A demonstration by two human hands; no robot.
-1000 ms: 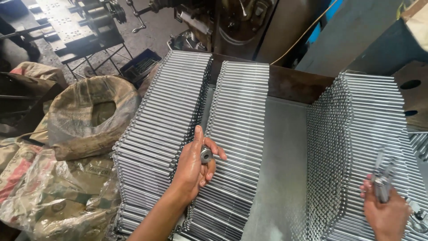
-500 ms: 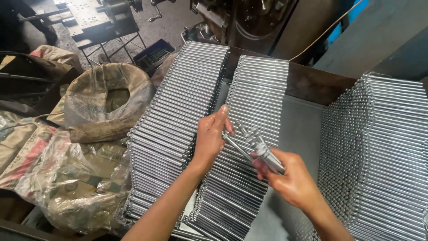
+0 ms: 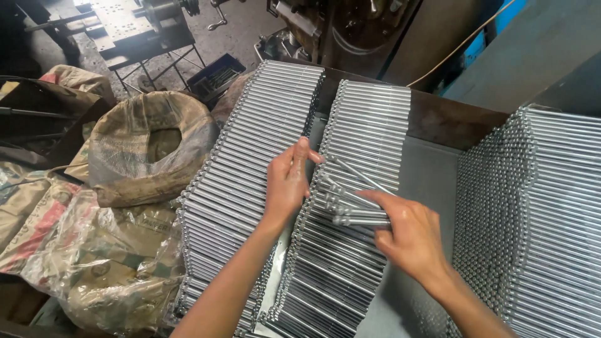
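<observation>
Two bare hands, both mine, meet over stacked rows of long silver metal rods; my right hand (image 3: 410, 241) is closed around a small bundle of loose rods (image 3: 354, 203), fingers wrapped over their near ends, the headed ends fanning out to the left. My left hand (image 3: 289, 178) lies open and flat, fingers together and stretched forward, resting on the seam between the left stack of rods (image 3: 250, 150) and the middle stack of rods (image 3: 354, 275), its palm just beside the heads of the bundle; whether it touches them I cannot tell. The bundle lies across the top of the middle stack, at a slant to the rods beneath it. To my right, past a bare strip of grey sheet (image 3: 426, 188), rises a third stack of rods (image 3: 544, 213), its round heads facing me in tight columns. To my left sit crumpled plastic sacks (image 3: 81, 250), one rolled down into a ring (image 3: 150, 147); beyond the stacks stand a dark metal table (image 3: 134, 28) and dim machinery.
</observation>
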